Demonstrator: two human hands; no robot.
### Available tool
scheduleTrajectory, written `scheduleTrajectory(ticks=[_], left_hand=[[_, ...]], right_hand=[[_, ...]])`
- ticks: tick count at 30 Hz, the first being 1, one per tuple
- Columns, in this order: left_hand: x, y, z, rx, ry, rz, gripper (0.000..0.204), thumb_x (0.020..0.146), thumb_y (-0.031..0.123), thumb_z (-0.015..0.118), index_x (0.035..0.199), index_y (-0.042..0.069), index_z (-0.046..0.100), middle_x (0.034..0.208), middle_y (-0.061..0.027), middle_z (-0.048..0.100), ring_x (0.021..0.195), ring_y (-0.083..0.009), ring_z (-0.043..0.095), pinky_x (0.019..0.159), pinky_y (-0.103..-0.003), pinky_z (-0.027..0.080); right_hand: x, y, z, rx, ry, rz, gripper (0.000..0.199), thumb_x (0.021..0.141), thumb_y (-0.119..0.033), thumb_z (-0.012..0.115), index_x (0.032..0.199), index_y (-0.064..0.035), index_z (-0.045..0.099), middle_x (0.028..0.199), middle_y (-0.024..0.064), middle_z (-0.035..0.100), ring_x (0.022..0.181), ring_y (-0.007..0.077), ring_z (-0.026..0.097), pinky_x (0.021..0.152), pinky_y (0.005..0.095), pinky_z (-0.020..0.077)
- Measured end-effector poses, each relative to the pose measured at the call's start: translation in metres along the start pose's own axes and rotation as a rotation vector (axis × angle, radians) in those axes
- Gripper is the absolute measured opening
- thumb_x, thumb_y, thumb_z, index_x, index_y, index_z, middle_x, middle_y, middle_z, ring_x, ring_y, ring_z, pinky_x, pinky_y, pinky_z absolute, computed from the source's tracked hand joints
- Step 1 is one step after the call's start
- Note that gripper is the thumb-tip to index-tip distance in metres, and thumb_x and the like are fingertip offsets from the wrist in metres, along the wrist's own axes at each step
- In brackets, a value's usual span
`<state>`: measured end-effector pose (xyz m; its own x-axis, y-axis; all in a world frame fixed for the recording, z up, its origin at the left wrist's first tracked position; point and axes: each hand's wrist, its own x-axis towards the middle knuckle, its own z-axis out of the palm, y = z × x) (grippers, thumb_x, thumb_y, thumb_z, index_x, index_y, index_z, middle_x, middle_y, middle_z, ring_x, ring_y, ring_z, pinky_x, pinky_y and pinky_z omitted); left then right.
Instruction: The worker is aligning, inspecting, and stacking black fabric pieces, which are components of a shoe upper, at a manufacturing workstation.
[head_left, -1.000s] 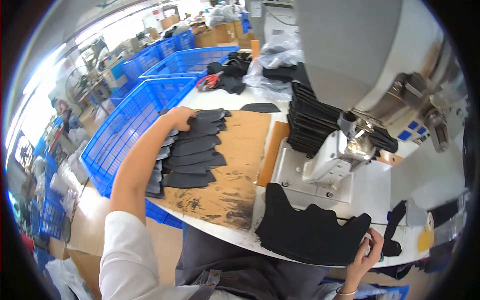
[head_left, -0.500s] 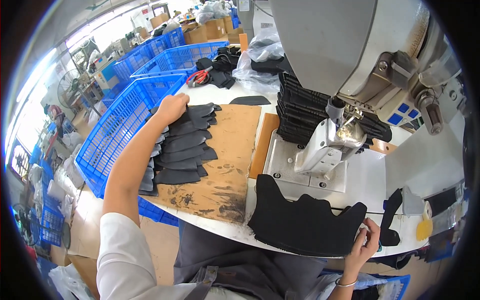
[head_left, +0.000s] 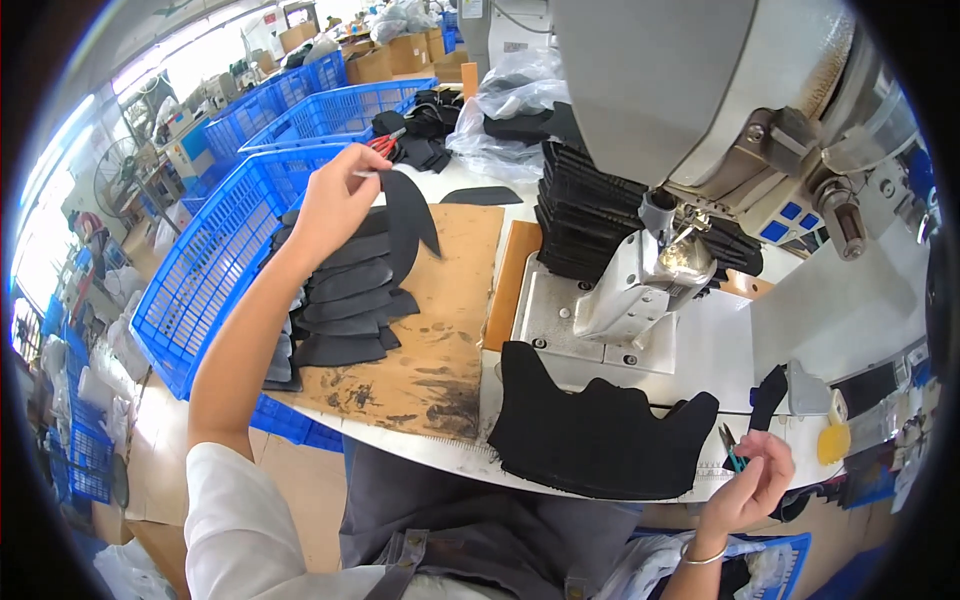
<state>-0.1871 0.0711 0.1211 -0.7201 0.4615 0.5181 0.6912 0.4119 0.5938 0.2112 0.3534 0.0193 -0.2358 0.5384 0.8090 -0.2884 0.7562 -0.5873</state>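
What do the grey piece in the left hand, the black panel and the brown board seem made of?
Grey piece: smooth, dull sheet, perhaps leather-like or coated fabric; its face shows no visible weave. Black panel: probably matte fabric; it shows no shine. Brown board: likely cardboard, matte tan with dark smudges.

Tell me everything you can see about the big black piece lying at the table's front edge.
The big black piece looks like matte fabric. Its far edge is wavy, rising into a tall lobe at the left end and a lower one at the right; its near edge curves gently. It lies flat on the white table. The right hand is beside its right end, apparently not touching.
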Motion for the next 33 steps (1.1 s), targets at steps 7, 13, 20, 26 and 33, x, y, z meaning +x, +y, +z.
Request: scheduleTrajectory(ticks=[7,13,20,26,33], left_hand=[[-0.112,0.038,-0.007,-0.431,-0.108,-0.142,0.014,0.081,-0.006,0.054,0.093,0.0,0.061,0.108,-0.0061,0.063,0.086,-0.0036,0.056,0.074,-0.019,0.046],[-0.136,0.088,0.025,-0.501,0.005,-0.034,0.031,0.079,-0.01,0.059,0.109,0.0,0.058,0.109,-0.0083,0.06,0.088,-0.0101,0.06,0.079,-0.025,0.049],[-0.144,0.086,0.032,-0.32,0.154,0.205,0.044,0.075,-0.013,0.062,0.116,0.002,0.057,0.108,-0.0099,0.06,0.078,-0.0125,0.059,0.07,-0.024,0.049],[-0.155,0.052,0.021,-0.616,0.091,-0.106,0.036,0.081,-0.015,0.048,0.113,-0.002,0.055,0.112,-0.0064,0.06,0.085,-0.0066,0.051,0.078,-0.022,0.042],[-0.211,0.008,0.007,0.113,-0.136,0.033,0.02,0.076,-0.005,0.047,0.088,-0.002,0.063,0.097,-0.0148,0.064,0.092,-0.0286,0.058,0.084,-0.033,0.043]], right_hand=[[0.073,-0.08,0.124,0.332,-1.047,0.094,0.016,0.081,0.0,0.064,0.097,-0.0002,0.06,0.079,0.0088,0.063,0.068,0.0164,0.063,0.059,0.0249,0.0515],[0.052,-0.086,0.21,0.371,-1.235,0.377,0.032,0.088,-0.028,0.06,0.091,0.0034,0.061,0.078,0.0137,0.066,0.069,0.0216,0.065,0.064,0.0298,0.0514],[0.049,-0.089,0.218,0.323,-1.206,0.525,0.025,0.091,-0.019,0.057,0.09,0.0051,0.06,0.077,0.0076,0.065,0.07,0.0116,0.066,0.061,0.0234,0.0506],[0.074,-0.058,0.182,0.31,-0.758,0.5,0.02,0.09,-0.012,0.055,0.077,0.0031,0.057,0.063,0.0052,0.059,0.059,0.0112,0.063,0.052,0.0252,0.0462],[0.072,-0.049,0.083,0.083,-0.375,0.499,0.029,0.086,-0.004,0.063,0.112,0.0035,0.052,0.085,0.0071,0.063,0.065,0.0104,0.061,0.057,0.0219,0.0507]])
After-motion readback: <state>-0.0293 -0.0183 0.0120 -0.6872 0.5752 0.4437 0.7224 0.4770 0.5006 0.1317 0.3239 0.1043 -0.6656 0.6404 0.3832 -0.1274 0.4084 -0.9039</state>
